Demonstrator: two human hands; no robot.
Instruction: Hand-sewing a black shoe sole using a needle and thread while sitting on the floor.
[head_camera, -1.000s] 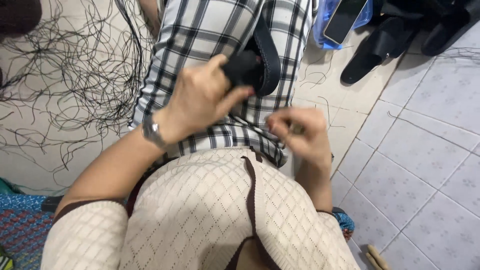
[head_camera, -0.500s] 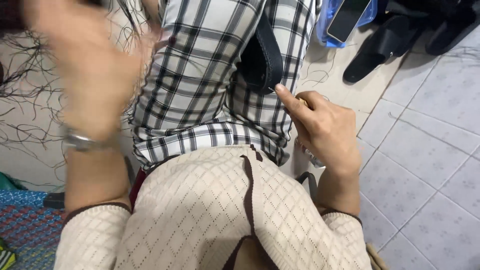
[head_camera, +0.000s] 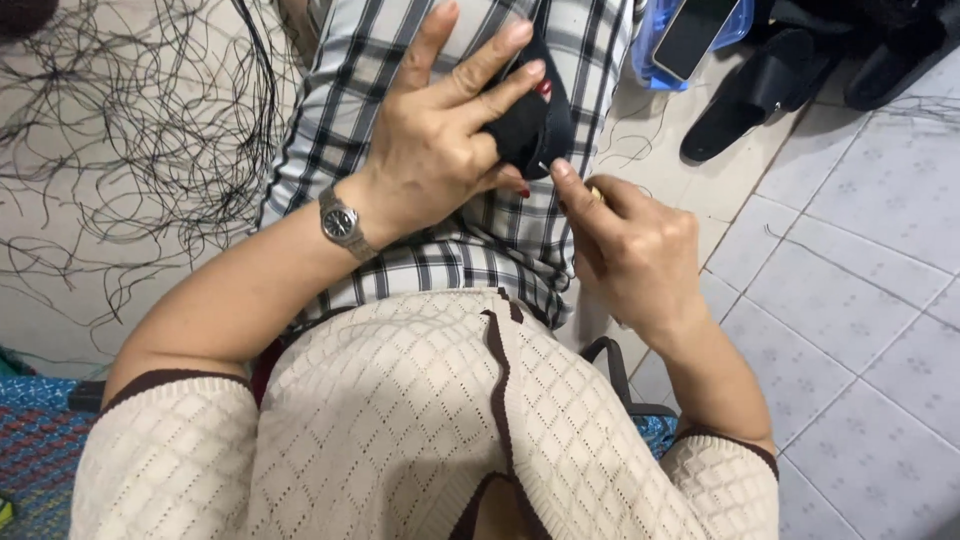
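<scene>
Pale floor tiles (head_camera: 860, 300) fill the right side of the head view, and loose black threads (head_camera: 130, 130) are scattered over the floor at upper left. Dark sandals (head_camera: 760, 90) are seen at upper right, beside a blue tray (head_camera: 735, 25) in which a dark phone (head_camera: 690, 35) lies. A black-and-white checked garment (head_camera: 380, 110) covers the lap, below which a cream knitted top (head_camera: 400, 420) is seen.

A black piece of fabric (head_camera: 545, 125) is held over the lap by the left hand (head_camera: 440, 150), which wears a wristwatch (head_camera: 340, 222); its thumb is pressed under the piece while the fingers are spread along its top. Just beside the piece's lower edge, the right hand (head_camera: 630, 250) is pinched, thumb and forefinger closed together on a thin needle (head_camera: 543, 167) whose tip touches the fabric.
</scene>
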